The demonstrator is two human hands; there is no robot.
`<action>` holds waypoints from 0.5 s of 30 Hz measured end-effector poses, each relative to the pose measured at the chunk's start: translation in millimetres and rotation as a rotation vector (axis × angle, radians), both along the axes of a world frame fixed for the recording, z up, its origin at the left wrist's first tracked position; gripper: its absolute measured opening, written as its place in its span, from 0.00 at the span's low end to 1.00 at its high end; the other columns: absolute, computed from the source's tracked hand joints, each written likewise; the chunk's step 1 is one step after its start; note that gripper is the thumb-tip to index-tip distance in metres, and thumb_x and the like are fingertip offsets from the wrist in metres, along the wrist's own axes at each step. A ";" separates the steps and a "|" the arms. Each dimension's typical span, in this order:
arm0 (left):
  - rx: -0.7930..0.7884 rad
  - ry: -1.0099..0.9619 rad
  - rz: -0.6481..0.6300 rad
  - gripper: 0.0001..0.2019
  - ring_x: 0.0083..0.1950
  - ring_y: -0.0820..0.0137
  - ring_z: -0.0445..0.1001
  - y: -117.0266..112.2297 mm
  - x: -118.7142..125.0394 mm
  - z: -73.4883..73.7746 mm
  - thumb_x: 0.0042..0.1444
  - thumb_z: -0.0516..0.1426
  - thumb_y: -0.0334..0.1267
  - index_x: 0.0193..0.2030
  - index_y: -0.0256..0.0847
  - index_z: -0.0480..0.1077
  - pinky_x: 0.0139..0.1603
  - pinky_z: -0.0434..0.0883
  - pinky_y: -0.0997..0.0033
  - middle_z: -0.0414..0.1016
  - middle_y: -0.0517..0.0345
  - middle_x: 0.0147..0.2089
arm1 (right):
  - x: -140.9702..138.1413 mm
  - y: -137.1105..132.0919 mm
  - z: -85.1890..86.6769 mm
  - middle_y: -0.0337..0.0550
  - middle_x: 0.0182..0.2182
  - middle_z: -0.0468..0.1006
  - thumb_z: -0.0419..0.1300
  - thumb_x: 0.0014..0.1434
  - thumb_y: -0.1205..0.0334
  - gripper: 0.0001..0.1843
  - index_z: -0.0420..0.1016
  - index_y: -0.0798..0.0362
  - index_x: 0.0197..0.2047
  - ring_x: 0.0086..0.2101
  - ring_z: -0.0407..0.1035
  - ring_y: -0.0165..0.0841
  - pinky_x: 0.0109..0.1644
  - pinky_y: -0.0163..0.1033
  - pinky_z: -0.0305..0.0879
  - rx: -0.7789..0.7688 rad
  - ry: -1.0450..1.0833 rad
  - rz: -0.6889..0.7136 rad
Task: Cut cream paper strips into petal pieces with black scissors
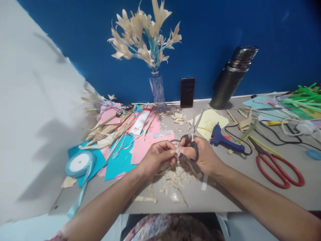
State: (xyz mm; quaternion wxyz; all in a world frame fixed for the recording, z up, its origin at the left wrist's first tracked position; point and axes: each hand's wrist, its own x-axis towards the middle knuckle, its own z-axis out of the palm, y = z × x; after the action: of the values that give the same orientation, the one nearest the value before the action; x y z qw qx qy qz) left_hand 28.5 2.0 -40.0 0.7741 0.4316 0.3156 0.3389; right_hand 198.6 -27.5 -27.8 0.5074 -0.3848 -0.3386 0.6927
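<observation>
My right hand (202,154) is closed around small black-handled scissors (193,131), whose blades point up and away, slightly parted. Its thumb and fingertips meet my left hand (160,154) above the table's middle. The left fingers are pinched together at a small pale piece (178,150) between the two hands; its kind is too small to make out, and the fingers partly cover it. Beneath the hands lies a scatter of dry, straw-coloured husk scraps (175,179). Just right of my right hand lies a blue glue gun (225,142).
Left stand a ribbon roll (79,163), pink paper (144,147) and dried strips (112,129). Behind are a bottle (157,90) of husk flowers (147,33), a phone (187,92) and a dark flask (230,80). Red-handled scissors (278,169) and green pipe cleaners (303,100) lie right.
</observation>
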 end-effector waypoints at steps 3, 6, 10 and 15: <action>0.002 0.031 0.014 0.10 0.24 0.76 0.71 -1.3 -1.4 1.0 0.49 0.67 0.37 0.32 0.34 0.72 0.28 0.64 0.76 0.76 0.54 0.28 | -0.9 -0.6 2.2 0.34 0.20 0.74 0.72 0.42 0.66 0.17 0.70 0.55 0.33 0.19 0.68 0.27 0.25 0.32 0.65 -0.007 -0.044 -0.025; 0.005 0.035 0.050 0.10 0.24 0.76 0.70 -1.4 -1.7 0.8 0.49 0.67 0.37 0.32 0.35 0.72 0.27 0.63 0.77 0.76 0.54 0.29 | -0.8 0.0 2.5 0.33 0.20 0.73 0.72 0.42 0.66 0.17 0.70 0.55 0.34 0.19 0.67 0.27 0.25 0.32 0.64 -0.022 -0.066 -0.026; -0.004 0.068 0.036 0.09 0.23 0.76 0.69 -1.6 -1.6 -1.1 0.50 0.66 0.37 0.32 0.36 0.72 0.27 0.63 0.76 0.75 0.57 0.26 | 1.6 0.8 -1.0 0.33 0.22 0.73 0.69 0.44 0.67 0.14 0.70 0.55 0.34 0.20 0.66 0.26 0.24 0.32 0.62 0.011 -0.103 -0.034; 0.113 0.119 0.010 0.07 0.31 0.73 0.72 -4.3 -2.9 3.1 0.52 0.65 0.37 0.32 0.36 0.74 0.36 0.67 0.73 0.75 0.57 0.30 | 2.9 -1.2 1.3 0.33 0.24 0.72 0.69 0.44 0.66 0.13 0.71 0.55 0.33 0.23 0.65 0.26 0.27 0.32 0.62 0.046 -0.207 -0.035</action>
State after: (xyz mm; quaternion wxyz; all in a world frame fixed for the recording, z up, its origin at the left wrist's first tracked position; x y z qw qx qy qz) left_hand 25.6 -2.3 -36.9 0.7267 0.4924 0.3436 0.3337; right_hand 201.5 -28.7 -26.5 0.4903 -0.4485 -0.3982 0.6323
